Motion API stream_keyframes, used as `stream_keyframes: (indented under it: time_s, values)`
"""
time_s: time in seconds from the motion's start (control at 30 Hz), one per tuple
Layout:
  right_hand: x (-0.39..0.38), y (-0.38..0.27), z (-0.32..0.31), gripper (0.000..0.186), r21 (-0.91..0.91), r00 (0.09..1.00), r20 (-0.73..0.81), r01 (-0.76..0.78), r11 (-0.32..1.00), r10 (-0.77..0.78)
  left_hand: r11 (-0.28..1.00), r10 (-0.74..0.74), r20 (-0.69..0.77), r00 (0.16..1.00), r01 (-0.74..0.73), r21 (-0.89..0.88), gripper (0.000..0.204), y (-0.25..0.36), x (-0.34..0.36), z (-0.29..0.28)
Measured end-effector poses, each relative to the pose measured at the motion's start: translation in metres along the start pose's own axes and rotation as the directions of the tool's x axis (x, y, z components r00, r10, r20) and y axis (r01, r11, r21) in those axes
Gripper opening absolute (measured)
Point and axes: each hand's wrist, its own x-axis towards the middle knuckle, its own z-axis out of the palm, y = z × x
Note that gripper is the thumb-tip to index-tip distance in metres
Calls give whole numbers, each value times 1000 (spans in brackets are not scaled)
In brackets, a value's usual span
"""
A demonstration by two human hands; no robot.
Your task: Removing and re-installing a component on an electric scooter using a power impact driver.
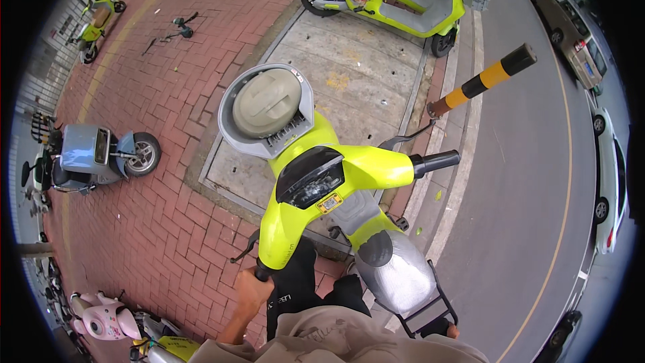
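A lime-green shared scooter stands close in front of me, its handlebar cover (379, 167) turned so that the front basket (225, 117) points to the far left. Inside the basket sits a grey-beige helmet (267, 102). My left hand (252, 292) is wrapped round the left handlebar grip, below the brake lever (245, 249). The right handlebar grip (437, 163) is free of any hand. Behind the silver-covered seat (396, 275) is a black rear rack (424, 308). At its end a small part of my right hand (453, 331) shows, closed on the rack; most of it is hidden.
Another lime-green scooter (403, 0) is parked ahead on the concrete slab (322, 60). A black-and-yellow bollard (484, 81) leans at the kerb, beside a road with parked cars. To the left, a blue-grey scooter (87, 154) and a pink one (104, 323) stand on red brick paving.
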Motion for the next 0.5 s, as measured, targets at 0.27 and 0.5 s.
stream_keyframes:
  time_s: [0.27,0.5]
  values:
    - [-21,-181,119,33,-435,849,291,529,729,-442,979,194,-149,970,-181,95,15,66,196,-95]
    - [-143,-301,250,32,-572,597,602,786,235,-531,948,288,-323,902,-220,230,12,112,425,-212]
